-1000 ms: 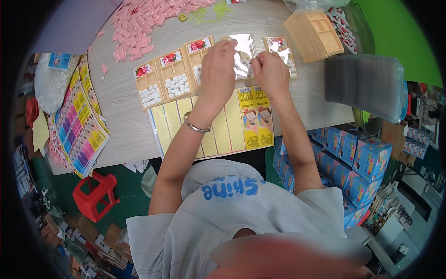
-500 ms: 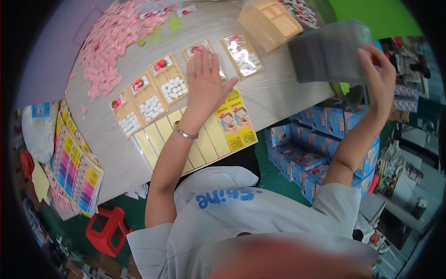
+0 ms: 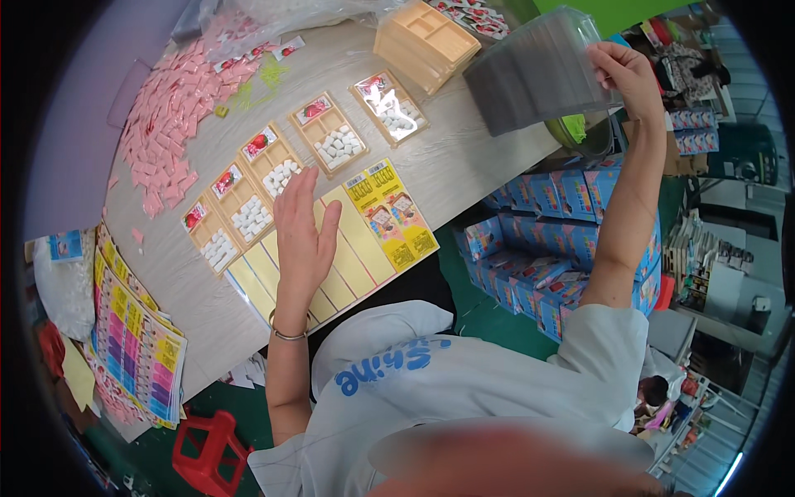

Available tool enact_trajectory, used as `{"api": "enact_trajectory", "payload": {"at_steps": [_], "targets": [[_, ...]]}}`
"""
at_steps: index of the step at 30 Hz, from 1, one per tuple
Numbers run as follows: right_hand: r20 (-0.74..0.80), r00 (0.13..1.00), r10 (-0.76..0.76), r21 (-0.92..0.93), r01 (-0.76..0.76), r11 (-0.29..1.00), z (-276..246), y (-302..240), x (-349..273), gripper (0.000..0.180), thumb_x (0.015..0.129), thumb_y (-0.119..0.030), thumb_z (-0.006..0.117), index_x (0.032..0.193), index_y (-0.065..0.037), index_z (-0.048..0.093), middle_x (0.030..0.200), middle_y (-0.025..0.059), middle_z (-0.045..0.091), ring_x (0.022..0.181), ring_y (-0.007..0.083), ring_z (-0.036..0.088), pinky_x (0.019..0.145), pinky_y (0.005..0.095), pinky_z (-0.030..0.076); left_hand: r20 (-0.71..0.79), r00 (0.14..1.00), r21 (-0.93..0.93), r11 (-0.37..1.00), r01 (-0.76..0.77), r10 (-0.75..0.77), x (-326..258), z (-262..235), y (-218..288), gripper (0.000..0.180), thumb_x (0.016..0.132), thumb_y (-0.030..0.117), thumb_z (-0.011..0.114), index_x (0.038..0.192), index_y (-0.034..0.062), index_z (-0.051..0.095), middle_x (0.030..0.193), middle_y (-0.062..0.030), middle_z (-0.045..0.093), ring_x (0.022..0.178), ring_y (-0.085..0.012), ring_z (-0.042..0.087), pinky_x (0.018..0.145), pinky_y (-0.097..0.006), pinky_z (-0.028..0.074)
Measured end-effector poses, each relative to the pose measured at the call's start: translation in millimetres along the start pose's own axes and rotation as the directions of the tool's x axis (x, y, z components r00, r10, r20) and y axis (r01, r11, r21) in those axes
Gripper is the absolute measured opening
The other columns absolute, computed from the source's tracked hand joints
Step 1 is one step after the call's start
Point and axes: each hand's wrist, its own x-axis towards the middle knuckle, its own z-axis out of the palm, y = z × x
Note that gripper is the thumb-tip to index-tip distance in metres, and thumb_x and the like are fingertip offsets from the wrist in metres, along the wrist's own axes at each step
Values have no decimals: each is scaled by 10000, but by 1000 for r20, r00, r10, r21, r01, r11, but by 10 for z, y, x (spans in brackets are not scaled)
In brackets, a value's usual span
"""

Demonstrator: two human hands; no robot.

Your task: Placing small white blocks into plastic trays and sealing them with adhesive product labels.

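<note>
My left hand (image 3: 303, 236), fingers stretched out, hovers over the near end of a beige tray (image 3: 272, 159) and the yellow printed sheet. White pieces and a small strawberry packet (image 3: 258, 142) lie in that tray. My right hand (image 3: 631, 81) pinches the right end of a stack of clear plastic covers (image 3: 538, 74); whether it grips one cover or several, I cannot tell. Several such trays stand in a slanting row. The rightmost tray (image 3: 389, 108) wears a shiny clear cover, and the tray beside it (image 3: 328, 135) seems covered too.
Pink sachets (image 3: 161, 124) are heaped at the far left. Stacked empty trays (image 3: 426, 41) stand at the back, by more strawberry packets (image 3: 470, 16). A yellow sheet (image 3: 356, 240) lies along the near edge. Blue boxes (image 3: 538, 224) and a red stool (image 3: 207, 451) are below the table.
My left hand has drawn back and left from the second tray from the right, uncovering it. My right hand stays at the plastic covers. The whole view has shifted a little.
</note>
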Motion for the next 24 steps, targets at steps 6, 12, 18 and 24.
{"api": "enact_trajectory", "payload": {"at_steps": [6,12,18,24], "targets": [[-436,724,-534,-93,554,827,668,-816,-775,199,1044,-135,577,1031,36,676,806,67,669,707,130,604,611,234,456,-26,997,-550,834,43,-69,-138,-159,148,609,889,103,777,1444,30,538,1358,-154,636,1242,-276,610,1038,-401,483],[420,886,-198,673,-158,722,3214,-636,-823,176,1067,-181,565,1074,-12,613,786,16,610,636,88,574,580,224,467,4,935,-885,434,168,-354,-52,-180,107,628,896,114,784,1449,-6,513,1104,-127,739,970,-208,717,853,-318,557],[410,910,-67,317,-73,946,4246,-497,-374,259,969,-237,704,1090,-15,653,744,33,667,659,152,658,593,287,509,-169,817,-596,717,361,-551,165,-242,-494,738,884,136,780,1501,-27,410,870,-90,731,657,-191,706,635,-295,566],[150,947,-284,-444,321,836,4333,-627,-406,221,915,-201,713,1073,-47,716,972,149,717,802,365,710,689,477,555,-247,968,314,942,116,-37,368,-23,-741,638,917,170,689,1474,-32,451,1492,-221,489,1418,-381,432,1159,-463,373]]}}
